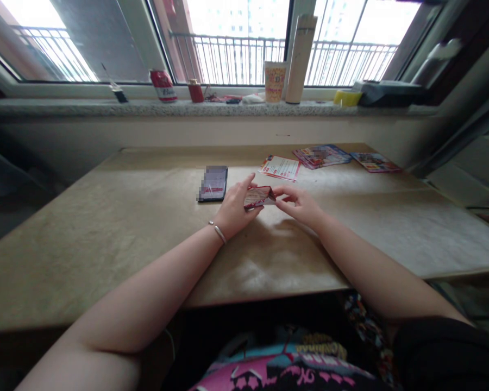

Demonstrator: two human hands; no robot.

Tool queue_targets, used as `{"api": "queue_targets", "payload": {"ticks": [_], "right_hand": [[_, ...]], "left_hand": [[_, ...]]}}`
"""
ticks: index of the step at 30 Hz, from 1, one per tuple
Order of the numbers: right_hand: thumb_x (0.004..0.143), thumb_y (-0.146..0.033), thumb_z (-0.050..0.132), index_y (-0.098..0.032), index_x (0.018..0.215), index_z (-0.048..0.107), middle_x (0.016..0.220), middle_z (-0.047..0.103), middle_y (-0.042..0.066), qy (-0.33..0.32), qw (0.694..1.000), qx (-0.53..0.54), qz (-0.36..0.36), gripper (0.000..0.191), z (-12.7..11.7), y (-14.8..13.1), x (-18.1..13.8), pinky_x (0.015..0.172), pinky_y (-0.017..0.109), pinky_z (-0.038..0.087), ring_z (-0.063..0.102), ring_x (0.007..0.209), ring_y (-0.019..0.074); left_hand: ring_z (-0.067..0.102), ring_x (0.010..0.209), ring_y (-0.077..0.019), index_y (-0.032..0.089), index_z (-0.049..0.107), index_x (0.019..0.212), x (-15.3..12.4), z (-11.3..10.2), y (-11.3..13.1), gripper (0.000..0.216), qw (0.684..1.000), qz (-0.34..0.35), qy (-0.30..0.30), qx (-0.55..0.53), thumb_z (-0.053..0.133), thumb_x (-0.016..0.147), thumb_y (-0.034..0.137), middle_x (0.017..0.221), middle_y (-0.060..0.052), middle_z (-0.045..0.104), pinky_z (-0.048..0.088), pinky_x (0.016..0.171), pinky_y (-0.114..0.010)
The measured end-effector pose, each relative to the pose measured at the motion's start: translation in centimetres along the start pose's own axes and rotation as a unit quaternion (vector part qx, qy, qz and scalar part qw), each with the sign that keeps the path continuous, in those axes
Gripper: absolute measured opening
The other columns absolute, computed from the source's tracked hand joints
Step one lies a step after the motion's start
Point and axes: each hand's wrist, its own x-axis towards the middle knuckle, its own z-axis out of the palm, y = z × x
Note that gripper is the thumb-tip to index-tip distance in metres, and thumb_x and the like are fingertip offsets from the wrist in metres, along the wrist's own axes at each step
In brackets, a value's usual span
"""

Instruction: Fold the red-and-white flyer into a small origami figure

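Note:
A small folded red paper [259, 196] sits just above the tan table [106, 233], held between both hands. My left hand [235, 208] pinches its left end with thumb and fingers. Gripping its right end is my right hand [298, 204], fingers curled. A silver bracelet [218, 231] circles my left wrist. A dark phone [213, 183] lies flat just left of my left hand.
Three printed leaflets [280, 168] [321, 156] [375, 162] lie at the table's far right. On the windowsill stand a red can [162, 86], a paper cup [275, 81], a tall flask [300, 59] and a yellow tape roll [346, 97].

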Motion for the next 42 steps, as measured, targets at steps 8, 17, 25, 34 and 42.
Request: {"api": "queue_targets", "payload": {"ticks": [8,17,25,34,42], "right_hand": [[0.078,-0.031,0.067,-0.026,0.105,0.069,0.101,0.070,0.004,0.027,0.995,-0.067,-0.072,0.028,0.5,0.9,0.2,0.072,0.031,0.055,0.064,0.092,0.0188],[0.079,-0.031,0.066,-0.025,0.093,0.070,0.089,0.072,0.001,0.083,0.987,-0.105,-0.090,0.016,1.0,0.7,0.2,0.067,0.030,0.055,0.065,0.081,0.0162],[0.082,-0.027,0.064,-0.024,0.082,0.068,0.088,0.074,0.001,0.177,0.956,-0.195,-0.126,0.005,0.9,0.4,0.3,0.077,0.034,0.054,0.066,0.084,0.0172],[0.086,-0.026,0.060,-0.025,0.081,0.069,0.094,0.074,0.000,0.165,0.911,-0.351,-0.144,0.010,1.2,-1.1,-0.1,0.088,0.038,0.048,0.059,0.098,0.0206],[0.086,-0.025,0.060,-0.025,0.083,0.067,0.097,0.074,0.000,0.154,0.904,-0.352,-0.187,0.009,1.1,-1.2,-0.1,0.087,0.037,0.048,0.059,0.099,0.0204]], "left_hand": [[0.060,0.104,-0.0228,0.020,0.034,0.141,0.0,0.2,-0.1,0.077,1.000,0.009,0.010,-0.012,0.073,0.074,0.022,0.107,-0.005,0.067,0.043,0.097,-0.040],[0.060,0.101,-0.0223,0.019,0.059,0.115,0.1,0.0,0.1,0.040,1.000,0.019,0.007,0.014,0.071,0.077,0.023,0.106,-0.005,0.068,0.041,0.100,-0.041],[0.052,0.118,-0.0239,0.020,0.058,0.118,0.3,-0.1,-0.2,0.039,0.994,0.096,0.053,-0.001,0.067,0.081,0.030,0.121,-0.008,0.061,0.039,0.104,-0.043],[0.061,0.100,-0.0212,0.023,0.070,0.097,0.3,-0.5,0.2,0.022,0.991,0.107,0.080,0.032,0.069,0.081,0.038,0.098,-0.003,0.072,0.043,0.093,-0.039],[0.063,0.087,-0.0163,0.025,0.072,0.088,0.4,-0.4,0.3,0.009,0.987,0.125,0.103,0.024,0.066,0.085,0.031,0.089,-0.001,0.073,0.046,0.086,-0.034]]}}
